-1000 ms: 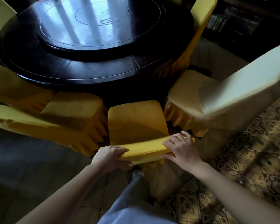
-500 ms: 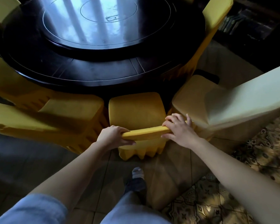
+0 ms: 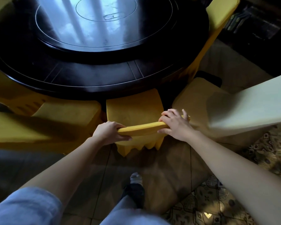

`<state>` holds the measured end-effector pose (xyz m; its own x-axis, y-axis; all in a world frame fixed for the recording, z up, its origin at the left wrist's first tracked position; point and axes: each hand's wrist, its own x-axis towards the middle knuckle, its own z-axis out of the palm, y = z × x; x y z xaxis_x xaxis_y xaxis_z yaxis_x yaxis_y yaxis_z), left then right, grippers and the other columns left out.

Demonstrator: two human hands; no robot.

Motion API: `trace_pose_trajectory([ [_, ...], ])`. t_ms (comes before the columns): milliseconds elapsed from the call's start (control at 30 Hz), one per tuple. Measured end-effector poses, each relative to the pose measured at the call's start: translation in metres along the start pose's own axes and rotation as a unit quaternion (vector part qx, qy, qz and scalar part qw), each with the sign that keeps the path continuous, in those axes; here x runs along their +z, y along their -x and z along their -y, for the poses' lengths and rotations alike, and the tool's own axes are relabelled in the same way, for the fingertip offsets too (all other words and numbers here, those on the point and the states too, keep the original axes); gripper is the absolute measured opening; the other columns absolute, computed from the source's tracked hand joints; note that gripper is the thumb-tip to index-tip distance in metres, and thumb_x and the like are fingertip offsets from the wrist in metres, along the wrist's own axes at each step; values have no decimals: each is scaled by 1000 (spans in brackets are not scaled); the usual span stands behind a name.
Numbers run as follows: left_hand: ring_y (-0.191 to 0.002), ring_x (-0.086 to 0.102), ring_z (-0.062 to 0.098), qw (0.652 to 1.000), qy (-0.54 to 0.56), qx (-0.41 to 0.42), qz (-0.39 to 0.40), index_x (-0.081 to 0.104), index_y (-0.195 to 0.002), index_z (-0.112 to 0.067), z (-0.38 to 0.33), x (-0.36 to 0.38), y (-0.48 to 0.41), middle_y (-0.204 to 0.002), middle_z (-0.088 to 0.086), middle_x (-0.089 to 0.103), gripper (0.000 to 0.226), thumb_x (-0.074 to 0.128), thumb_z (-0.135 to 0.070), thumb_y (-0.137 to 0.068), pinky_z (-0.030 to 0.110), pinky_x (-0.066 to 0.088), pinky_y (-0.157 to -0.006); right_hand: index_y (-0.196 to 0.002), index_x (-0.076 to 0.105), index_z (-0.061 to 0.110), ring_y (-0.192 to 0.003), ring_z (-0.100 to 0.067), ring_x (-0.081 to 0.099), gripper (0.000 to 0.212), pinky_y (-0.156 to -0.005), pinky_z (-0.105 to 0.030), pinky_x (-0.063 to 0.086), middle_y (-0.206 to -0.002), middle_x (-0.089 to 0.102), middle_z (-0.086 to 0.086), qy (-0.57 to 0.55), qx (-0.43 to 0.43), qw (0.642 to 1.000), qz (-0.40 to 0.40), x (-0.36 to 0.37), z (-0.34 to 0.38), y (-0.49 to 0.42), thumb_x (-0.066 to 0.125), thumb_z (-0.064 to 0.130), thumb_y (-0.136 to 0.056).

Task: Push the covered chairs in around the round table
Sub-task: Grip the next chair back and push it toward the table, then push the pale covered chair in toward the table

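Note:
A yellow-covered chair [image 3: 133,109] stands straight ahead, its seat partly under the rim of the dark round table [image 3: 94,75]. My left hand [image 3: 109,133] grips the left end of the chair's top rail, fingers curled over it. My right hand [image 3: 175,123] grips the right end of the same rail. Another covered chair [image 3: 63,120] sits close on the left, its seat beside the table edge. A paler covered chair [image 3: 243,108] stands on the right, angled away from the table.
A further yellow chair [image 3: 217,18] is tucked in at the far right of the table. A glossy turntable [image 3: 104,23] lies on the tabletop. My foot [image 3: 135,189] is on the tiled floor; a patterned carpet [image 3: 234,200] lies at lower right.
The chair in my hands has slid forward toward the table, its seat now partly under the rim. Both hands kept their grip on the top rail.

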<state>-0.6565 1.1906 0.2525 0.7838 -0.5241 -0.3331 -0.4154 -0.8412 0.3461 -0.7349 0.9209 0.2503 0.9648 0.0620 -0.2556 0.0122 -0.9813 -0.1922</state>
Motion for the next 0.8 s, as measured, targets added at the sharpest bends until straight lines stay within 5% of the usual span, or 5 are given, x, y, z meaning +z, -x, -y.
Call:
trace_pose_trajectory([
  [200,-79,57,3,1000,8,4,14,64,-118,-35,2,-2,-12,-98,-14,67,62,68,-68,-65,16,43,-57,-123,51,31,-142,-21,16,41,-113,-60,4,-147,34,3,-4,4,1000,3,-3,-4,-8,53,52,-88],
  [533,-72,58,3,998,26,0,54,61,-124,-26,5,-7,-17,-92,-14,62,72,63,-70,-67,12,40,-52,-121,53,35,-117,-17,43,48,-103,-43,25,-124,55,8,-34,36,999,22,-6,-5,-16,57,61,-81],
  [633,-61,56,2,998,37,10,55,63,-121,-23,4,-12,-21,-86,-11,63,70,53,-72,-73,11,34,-47,-120,54,36,-114,-17,47,53,-100,-44,26,-120,57,8,-23,57,998,15,-5,-3,-18,62,64,-76],
  [800,-71,57,2,998,32,34,53,64,-121,-27,7,-3,-21,-102,-7,69,85,24,-81,-68,13,36,-49,-123,53,36,-118,-19,45,57,-102,-45,27,-125,56,8,-10,65,997,37,-5,2,-18,60,67,-75],
])
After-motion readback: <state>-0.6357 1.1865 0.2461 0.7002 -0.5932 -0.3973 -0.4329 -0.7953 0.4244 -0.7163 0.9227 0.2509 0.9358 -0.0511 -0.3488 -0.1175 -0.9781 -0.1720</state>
